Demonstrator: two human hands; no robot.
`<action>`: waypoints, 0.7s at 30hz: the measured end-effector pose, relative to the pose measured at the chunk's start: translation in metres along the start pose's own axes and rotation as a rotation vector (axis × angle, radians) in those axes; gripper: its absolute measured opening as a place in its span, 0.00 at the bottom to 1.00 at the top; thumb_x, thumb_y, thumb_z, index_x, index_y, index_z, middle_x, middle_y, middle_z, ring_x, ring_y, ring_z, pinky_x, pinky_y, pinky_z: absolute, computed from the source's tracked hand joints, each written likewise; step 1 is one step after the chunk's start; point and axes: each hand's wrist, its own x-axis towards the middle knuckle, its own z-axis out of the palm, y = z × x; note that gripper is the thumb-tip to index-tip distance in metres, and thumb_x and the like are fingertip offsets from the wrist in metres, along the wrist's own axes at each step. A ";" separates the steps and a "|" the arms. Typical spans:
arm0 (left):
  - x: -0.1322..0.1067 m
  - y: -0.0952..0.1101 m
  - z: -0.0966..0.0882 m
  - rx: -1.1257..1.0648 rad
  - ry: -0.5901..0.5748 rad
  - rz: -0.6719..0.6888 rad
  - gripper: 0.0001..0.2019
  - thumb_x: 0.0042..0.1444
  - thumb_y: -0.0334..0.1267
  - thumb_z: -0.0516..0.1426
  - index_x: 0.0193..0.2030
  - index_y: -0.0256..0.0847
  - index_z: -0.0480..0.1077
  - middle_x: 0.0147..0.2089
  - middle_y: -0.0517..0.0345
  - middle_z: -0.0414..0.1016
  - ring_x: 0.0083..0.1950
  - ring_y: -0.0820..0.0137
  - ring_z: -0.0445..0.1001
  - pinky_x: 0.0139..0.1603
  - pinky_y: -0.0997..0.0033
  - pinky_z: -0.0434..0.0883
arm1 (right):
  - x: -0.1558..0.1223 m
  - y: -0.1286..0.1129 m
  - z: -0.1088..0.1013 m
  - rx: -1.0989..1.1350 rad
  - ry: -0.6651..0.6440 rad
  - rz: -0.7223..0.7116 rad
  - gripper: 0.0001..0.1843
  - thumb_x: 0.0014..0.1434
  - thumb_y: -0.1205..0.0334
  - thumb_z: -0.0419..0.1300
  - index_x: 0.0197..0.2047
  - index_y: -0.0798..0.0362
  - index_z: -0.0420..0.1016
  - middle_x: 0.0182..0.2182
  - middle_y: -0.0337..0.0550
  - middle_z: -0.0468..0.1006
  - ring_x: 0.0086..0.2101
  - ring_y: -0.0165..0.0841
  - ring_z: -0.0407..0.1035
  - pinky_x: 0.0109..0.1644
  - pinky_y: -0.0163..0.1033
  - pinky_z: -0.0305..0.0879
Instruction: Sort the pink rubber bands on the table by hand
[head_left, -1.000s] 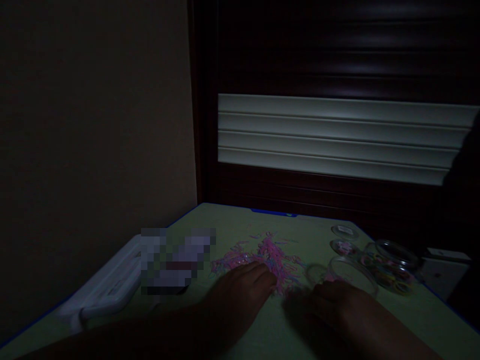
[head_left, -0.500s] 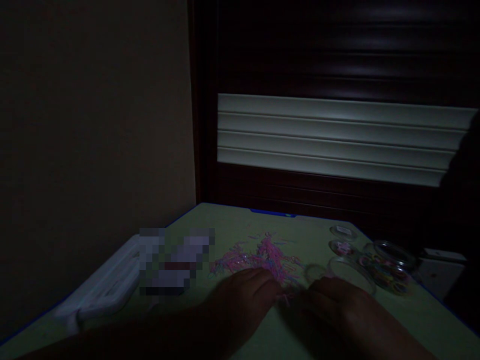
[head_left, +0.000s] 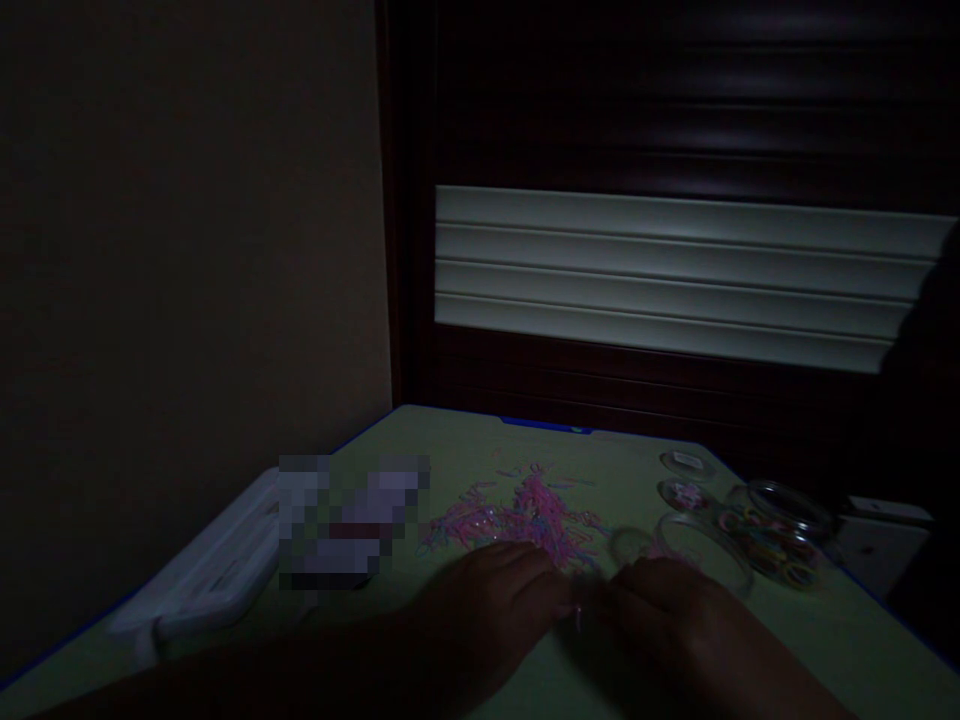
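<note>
Pink rubber bands (head_left: pixel 534 520) lay heaped on the green bench (head_left: pixel 465 450), just beyond the left hand (head_left: pixel 487 610) and right hand (head_left: pixel 660 610). Their fingers (head_left: pixel 547 585) met low in the middle of the frame around one pale loop (head_left: pixel 578 618); shadow hid whether they pinched it. At right stood a glass jar (head_left: pixel 780 535); pixelation hid an object (head_left: pixel 352 520) at left.
</note>
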 end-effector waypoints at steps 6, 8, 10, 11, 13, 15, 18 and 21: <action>0.000 0.001 0.000 0.010 -0.014 0.011 0.10 0.63 0.31 0.44 0.35 0.36 0.63 0.34 0.55 0.67 0.35 0.69 0.65 0.36 0.69 0.65 | -0.002 0.000 -0.002 0.001 -0.005 -0.007 0.04 0.53 0.70 0.57 0.30 0.51 0.69 0.23 0.36 0.71 0.24 0.28 0.65 0.27 0.34 0.55; 0.001 0.003 -0.002 0.023 -0.001 0.005 0.09 0.63 0.32 0.44 0.37 0.36 0.64 0.34 0.55 0.68 0.36 0.69 0.65 0.37 0.69 0.65 | -0.003 0.001 -0.003 0.003 -0.006 -0.007 0.05 0.52 0.71 0.58 0.31 0.51 0.69 0.23 0.36 0.71 0.24 0.29 0.65 0.27 0.34 0.55; 0.002 0.004 -0.005 0.021 0.007 -0.013 0.08 0.63 0.33 0.46 0.41 0.36 0.64 0.36 0.54 0.69 0.38 0.68 0.66 0.39 0.68 0.65 | -0.005 0.003 -0.002 0.003 -0.010 -0.004 0.06 0.51 0.73 0.57 0.31 0.52 0.69 0.23 0.36 0.71 0.24 0.29 0.64 0.27 0.34 0.54; 0.002 0.005 -0.005 0.017 0.011 -0.025 0.07 0.63 0.34 0.47 0.43 0.37 0.64 0.37 0.54 0.69 0.39 0.68 0.66 0.40 0.67 0.66 | -0.006 0.004 -0.001 0.006 -0.010 0.000 0.08 0.50 0.75 0.57 0.31 0.52 0.69 0.23 0.37 0.70 0.24 0.29 0.64 0.27 0.34 0.54; 0.002 0.005 -0.005 0.010 0.009 -0.050 0.08 0.62 0.35 0.48 0.46 0.37 0.63 0.38 0.54 0.70 0.40 0.67 0.67 0.41 0.67 0.66 | -0.008 0.006 0.001 0.033 -0.005 0.003 0.13 0.47 0.79 0.55 0.33 0.52 0.69 0.24 0.36 0.70 0.24 0.29 0.63 0.27 0.34 0.53; 0.001 0.005 -0.003 0.013 0.025 -0.064 0.10 0.62 0.36 0.49 0.48 0.38 0.62 0.39 0.54 0.70 0.41 0.67 0.67 0.43 0.66 0.66 | -0.009 0.007 0.002 0.075 0.002 0.004 0.17 0.43 0.81 0.54 0.34 0.52 0.69 0.24 0.36 0.69 0.24 0.29 0.62 0.26 0.34 0.52; 0.000 0.003 0.000 0.024 0.077 -0.072 0.12 0.62 0.37 0.49 0.51 0.37 0.61 0.41 0.53 0.70 0.43 0.67 0.68 0.45 0.65 0.66 | -0.010 0.007 0.001 0.099 0.000 0.009 0.19 0.42 0.82 0.54 0.34 0.52 0.69 0.24 0.36 0.69 0.24 0.29 0.62 0.27 0.34 0.52; 0.000 0.003 0.001 0.018 0.078 -0.076 0.11 0.62 0.38 0.49 0.50 0.38 0.61 0.41 0.54 0.70 0.42 0.67 0.68 0.44 0.65 0.66 | -0.008 0.005 -0.004 0.073 -0.035 0.007 0.16 0.43 0.82 0.54 0.32 0.52 0.68 0.25 0.37 0.70 0.25 0.30 0.63 0.27 0.34 0.54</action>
